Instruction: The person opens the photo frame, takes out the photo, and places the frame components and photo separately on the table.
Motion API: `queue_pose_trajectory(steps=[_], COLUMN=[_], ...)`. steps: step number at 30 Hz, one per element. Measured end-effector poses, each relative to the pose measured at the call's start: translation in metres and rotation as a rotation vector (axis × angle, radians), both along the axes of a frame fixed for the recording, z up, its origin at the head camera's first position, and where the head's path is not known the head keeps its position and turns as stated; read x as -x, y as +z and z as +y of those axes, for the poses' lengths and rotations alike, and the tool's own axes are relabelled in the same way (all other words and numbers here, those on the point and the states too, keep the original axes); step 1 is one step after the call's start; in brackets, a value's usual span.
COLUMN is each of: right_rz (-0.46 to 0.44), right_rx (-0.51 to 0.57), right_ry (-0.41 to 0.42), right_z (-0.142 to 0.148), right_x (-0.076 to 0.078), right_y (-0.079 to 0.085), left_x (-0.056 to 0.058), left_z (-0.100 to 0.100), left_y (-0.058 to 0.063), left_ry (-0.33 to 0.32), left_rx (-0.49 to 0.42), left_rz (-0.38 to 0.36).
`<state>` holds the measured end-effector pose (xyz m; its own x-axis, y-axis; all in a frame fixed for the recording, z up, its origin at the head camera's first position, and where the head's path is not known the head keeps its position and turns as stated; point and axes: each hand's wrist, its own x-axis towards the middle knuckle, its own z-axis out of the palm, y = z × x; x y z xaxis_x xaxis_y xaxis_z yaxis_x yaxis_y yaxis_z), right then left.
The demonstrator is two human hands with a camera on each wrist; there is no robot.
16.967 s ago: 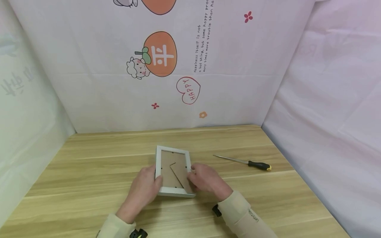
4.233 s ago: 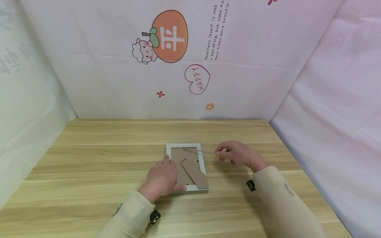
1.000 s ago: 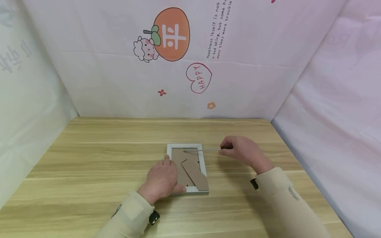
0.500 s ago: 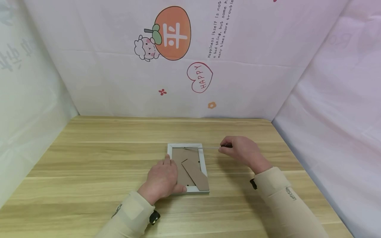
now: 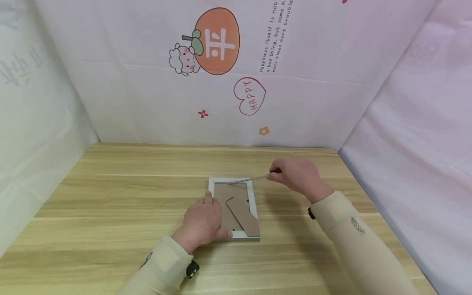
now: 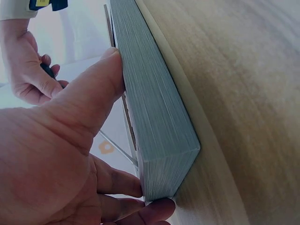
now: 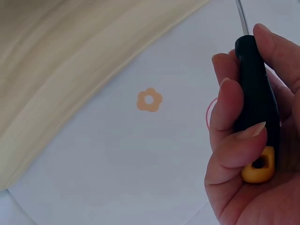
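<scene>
Grip of the right hand (image 5: 298, 176) round the dark, yellow-ended handle of a screwdriver (image 7: 258, 89), right of centre in the head view. From there, shaft aslant toward the lower left, over the far end of a picture frame (image 5: 252, 205), tip at the inner edge of the upper rail; exact contact too fine to tell. Frame back upward at centre, lower left of the right hand, long axis from top to bottom of the view, so nearly crosswise to the shaft. Nearer to the frame, even touching: the left hand (image 5: 202, 222), fingers extended, resting on its lower left corner. Beneath, wood-grain counter (image 5: 110, 196).
</scene>
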<state>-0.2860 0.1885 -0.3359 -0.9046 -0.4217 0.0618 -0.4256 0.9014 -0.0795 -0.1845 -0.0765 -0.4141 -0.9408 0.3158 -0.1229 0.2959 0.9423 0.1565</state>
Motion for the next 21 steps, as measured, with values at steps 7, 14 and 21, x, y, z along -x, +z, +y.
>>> queue_pose_trajectory(steps=[7,14,21], right_rz=[-0.082,-0.160,-0.203], right_rx=[-0.065,-0.097,-0.112], right_ry=[-0.006,-0.003,0.006], right_z=[-0.005,-0.009,-0.011], right_x=[0.008,0.016,0.024], right_y=[0.010,0.019,0.021], left_x=[0.001,0.001,0.001], left_z=[-0.002,-0.002,-0.002], left_y=[-0.002,-0.001,-0.002], left_ry=[-0.001,-0.003,-0.004], left_rx=[0.001,0.010,0.017], left_rz=[-0.008,-0.012,-0.005])
